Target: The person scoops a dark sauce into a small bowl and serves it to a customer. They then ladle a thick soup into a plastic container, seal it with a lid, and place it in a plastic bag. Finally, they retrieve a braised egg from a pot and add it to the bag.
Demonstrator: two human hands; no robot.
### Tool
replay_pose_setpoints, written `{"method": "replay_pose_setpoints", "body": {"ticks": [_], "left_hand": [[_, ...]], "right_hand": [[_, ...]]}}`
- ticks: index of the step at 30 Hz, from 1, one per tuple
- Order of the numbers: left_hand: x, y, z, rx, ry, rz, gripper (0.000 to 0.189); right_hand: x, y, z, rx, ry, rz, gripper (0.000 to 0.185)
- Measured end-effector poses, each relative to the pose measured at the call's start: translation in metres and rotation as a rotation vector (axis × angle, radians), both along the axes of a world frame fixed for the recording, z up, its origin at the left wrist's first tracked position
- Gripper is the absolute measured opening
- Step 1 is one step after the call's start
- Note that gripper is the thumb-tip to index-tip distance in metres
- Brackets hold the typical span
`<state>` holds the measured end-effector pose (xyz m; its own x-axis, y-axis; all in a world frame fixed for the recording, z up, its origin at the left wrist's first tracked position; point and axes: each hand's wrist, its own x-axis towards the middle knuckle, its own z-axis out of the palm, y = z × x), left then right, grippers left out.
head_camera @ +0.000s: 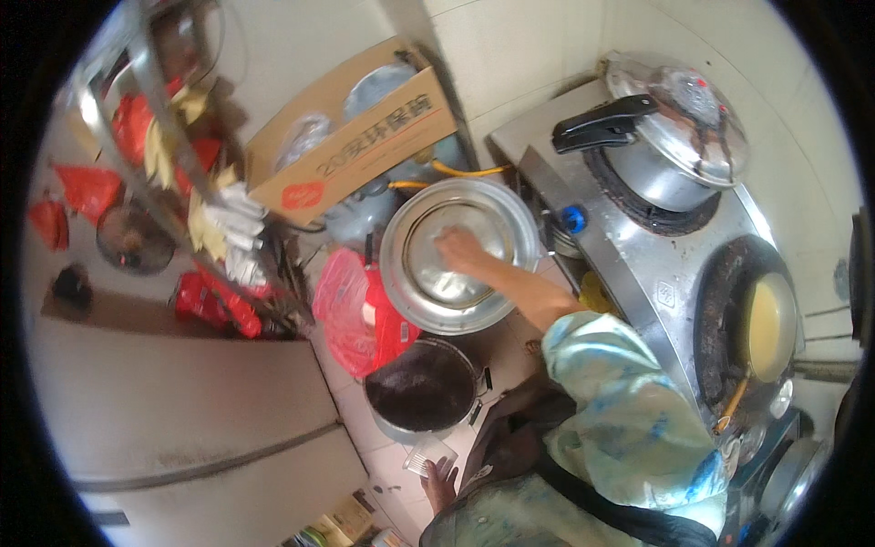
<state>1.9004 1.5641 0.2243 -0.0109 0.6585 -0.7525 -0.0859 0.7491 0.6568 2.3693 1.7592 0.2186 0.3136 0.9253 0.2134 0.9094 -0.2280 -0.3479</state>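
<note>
My right hand [461, 251] is closed at the middle of a large round metal lid [472, 212], and its fingers hide the knob. Black handles stick out at two sides beneath the lid; what lies under it is hidden. In my left hand [439, 487] is a clear ribbed plastic container [427, 457], low in the view near my body. Just beyond that container stands an uncovered metal pot [420, 390] with a dark interior, on the tiled floor. A red plastic bag [352, 314] lies beside the lid and over the pot's rim.
At right, a steel gas stove [625, 253] bears a pressure cooker [683, 150] and a wooden-handled pan [771, 328] with yellow contents. Behind the lid are a cardboard box [369, 150] and a gas cylinder [359, 215]. A metal rack [147, 89] with gloves [236, 219] stands at left.
</note>
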Motion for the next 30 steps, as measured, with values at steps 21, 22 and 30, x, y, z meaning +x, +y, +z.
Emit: {"method": "replay_pose_setpoints", "body": {"ticks": [21, 22, 30], "left_hand": [[0.103, 0.134, -0.031, 0.054, -0.317, -0.846, 0.053], [0.11, 0.131, -0.028, 0.082, -0.302, -0.845, 0.052], [0.103, 0.115, -0.017, 0.042, -0.165, -0.726, 0.044]], "right_hand": [[0.015, -0.458, 0.213, 0.021, -0.074, -1.029, 0.025], [0.024, -0.472, 0.208, -0.011, -0.08, -1.096, 0.024], [0.099, -0.526, 0.133, -0.274, -0.145, -1.099, 0.02]]}}
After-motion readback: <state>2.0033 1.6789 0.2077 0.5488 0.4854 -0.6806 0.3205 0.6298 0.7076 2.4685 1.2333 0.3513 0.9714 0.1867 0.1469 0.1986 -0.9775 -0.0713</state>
